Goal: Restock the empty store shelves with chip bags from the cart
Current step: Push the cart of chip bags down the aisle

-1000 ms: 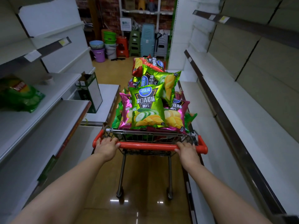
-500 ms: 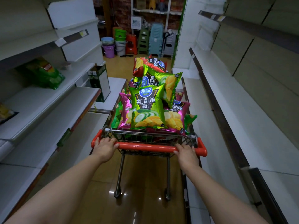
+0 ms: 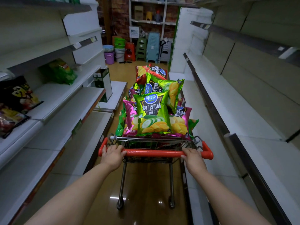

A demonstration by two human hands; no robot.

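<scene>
A wire shopping cart with a red handle bar (image 3: 154, 153) stands in the aisle straight ahead of me. It is piled high with chip bags: a green cucumber bag (image 3: 152, 113) on top at the front, pink bags (image 3: 180, 122) beneath, a red bag (image 3: 151, 73) at the far end. My left hand (image 3: 112, 155) grips the bar near its left end. My right hand (image 3: 193, 157) grips it near the right end. On the left shelves lie a green chip bag (image 3: 60, 72) and a black chip bag (image 3: 17, 95).
White shelves (image 3: 53, 120) line the left side and bare white shelves (image 3: 243, 111) the right, close to the cart. A green-and-white box (image 3: 103, 84) stands on a low left shelf. Stacked plastic stools (image 3: 151, 47) and buckets (image 3: 120, 46) fill the aisle's far end.
The cart and my view have moved back along the aisle. The left shelves slid forward in view, and the black bag and other packets have come into sight at the left. Both hands stay on the bar.
</scene>
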